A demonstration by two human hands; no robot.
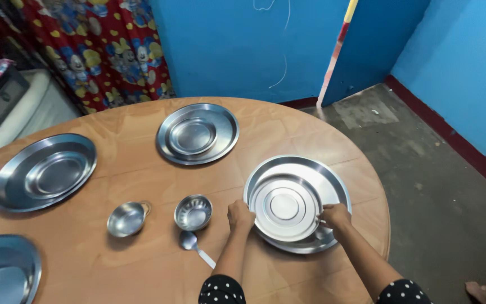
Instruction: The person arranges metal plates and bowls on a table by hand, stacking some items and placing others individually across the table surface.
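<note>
Left hand (240, 215) and right hand (336, 216) both grasp small round steel plate (284, 206) atop large round steel plate (333, 179), table's (142, 186) 4 o'clock edge.

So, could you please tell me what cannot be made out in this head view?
- Spoon: handle end hidden behind the left forearm.
- Plate at bottom left: cut off by the frame edges.
- Fingertips of both hands, left hand and right hand: hidden at the inner plate rim.
</note>
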